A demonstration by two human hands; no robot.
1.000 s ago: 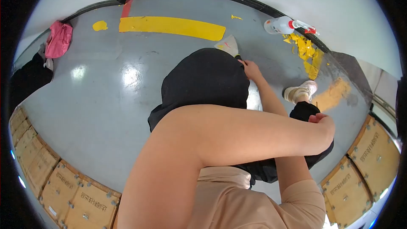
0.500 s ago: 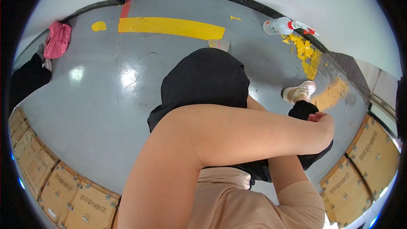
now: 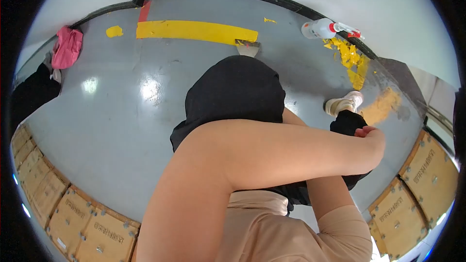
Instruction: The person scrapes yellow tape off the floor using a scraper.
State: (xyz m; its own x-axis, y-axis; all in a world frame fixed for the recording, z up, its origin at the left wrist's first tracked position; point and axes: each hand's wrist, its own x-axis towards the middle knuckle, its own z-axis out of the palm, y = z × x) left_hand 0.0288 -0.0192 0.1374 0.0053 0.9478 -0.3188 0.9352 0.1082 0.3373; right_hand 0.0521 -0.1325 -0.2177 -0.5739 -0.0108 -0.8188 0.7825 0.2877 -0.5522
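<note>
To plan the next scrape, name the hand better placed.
Likely the right hand: its forearm points toward the scraper at the yellow strip, though the knee hides the hand. The left hand is off near the shoe.

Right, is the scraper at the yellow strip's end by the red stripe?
No, the scraper blade is at the other end of the yellow strip, the one nearer the spray bottle.

The scraper [image 3: 248,51] is at the strip [image 3: 194,29], left of the bottle [image 3: 318,29]
</note>
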